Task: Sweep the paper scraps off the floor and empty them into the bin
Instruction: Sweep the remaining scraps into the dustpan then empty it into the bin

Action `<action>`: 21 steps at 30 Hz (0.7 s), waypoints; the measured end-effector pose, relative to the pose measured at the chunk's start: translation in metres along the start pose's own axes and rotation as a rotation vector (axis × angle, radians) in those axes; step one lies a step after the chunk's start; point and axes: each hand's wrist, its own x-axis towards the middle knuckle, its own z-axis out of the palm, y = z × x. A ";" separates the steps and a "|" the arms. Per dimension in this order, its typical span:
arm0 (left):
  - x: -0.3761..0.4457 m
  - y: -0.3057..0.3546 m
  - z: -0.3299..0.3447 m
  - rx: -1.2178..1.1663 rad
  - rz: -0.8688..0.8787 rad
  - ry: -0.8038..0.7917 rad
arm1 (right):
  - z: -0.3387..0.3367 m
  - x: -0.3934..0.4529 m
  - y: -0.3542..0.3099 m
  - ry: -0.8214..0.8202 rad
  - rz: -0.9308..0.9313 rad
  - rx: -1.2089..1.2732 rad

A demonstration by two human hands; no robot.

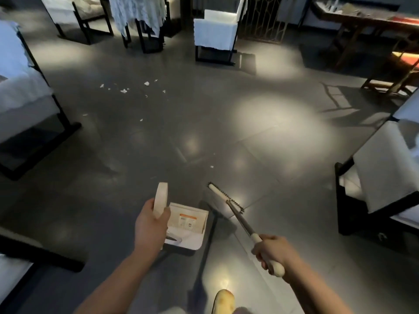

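One broom (pixel 226 201), one dustpan (pixel 188 225). My left hand (pixel 150 225) grips the dustpan's cream upright handle; my right hand (pixel 273 253) is clamped round the broom's cream grip, its metal shaft angling to a dark-bristled head on the glossy grey floor (pixel 283 177). Roughly a dozen white paper scraps (pixel 124 91) lie well ahead of both hands, scattered leftward.

White-covered chair (pixel 215 32), lace-draped table (pixel 138 12), wooden table (pixel 367 23), metal screen (pixel 260 19)
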 end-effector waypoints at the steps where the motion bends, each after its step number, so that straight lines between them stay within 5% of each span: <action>1: 0.013 0.007 0.008 -0.012 -0.012 0.017 | -0.005 0.012 -0.015 -0.005 -0.011 -0.007; 7: 0.085 0.037 0.032 -0.048 -0.051 0.090 | -0.013 0.071 -0.093 -0.014 -0.040 -0.026; 21: 0.288 0.076 0.044 0.003 -0.027 -0.050 | 0.032 0.215 -0.182 0.134 0.067 -0.259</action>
